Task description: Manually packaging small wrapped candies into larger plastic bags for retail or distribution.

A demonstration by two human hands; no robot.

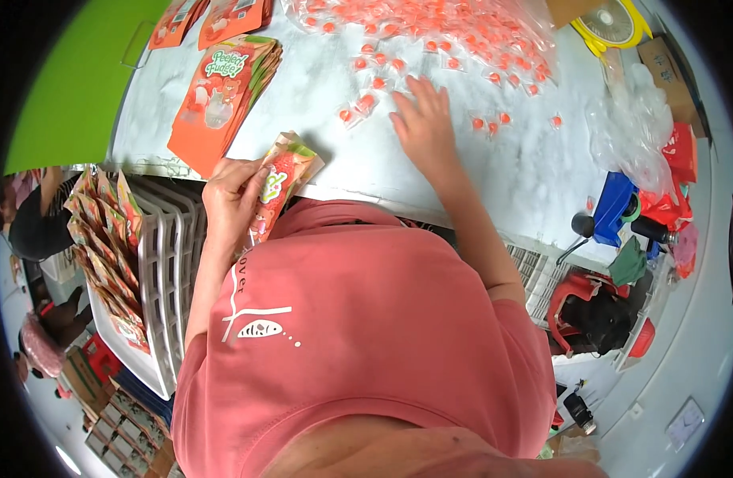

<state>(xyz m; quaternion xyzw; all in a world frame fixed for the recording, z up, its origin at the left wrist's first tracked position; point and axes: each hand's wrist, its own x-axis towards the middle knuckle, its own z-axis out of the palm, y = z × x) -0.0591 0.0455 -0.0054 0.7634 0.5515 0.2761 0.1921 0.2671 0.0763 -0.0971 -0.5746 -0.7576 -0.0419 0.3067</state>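
Observation:
My left hand (233, 191) is closed on a red and green candy pouch (276, 185) at the table's near edge. The pouch stands tilted, its upper end pointing away from me; I cannot tell what is inside. Over the white tabletop, my right hand (427, 131) reaches out with fingers spread and nothing visibly held. Just beyond its fingertips lie several small orange candies (379, 83) in clear wrappers. A big heap of the same wrapped candies (470, 32) covers the far side of the table. Left of them rests a stack of flat pouches (215, 99).
More pouches (235, 20) lie at the far left. Filled-looking pouches (103, 247) stand in a white plastic crate (161, 279) beside me. To the right are a blue tape dispenser (613, 209), clear plastic bags (633, 119) and a yellow fan (612, 25). Another person (44, 219) is at far left.

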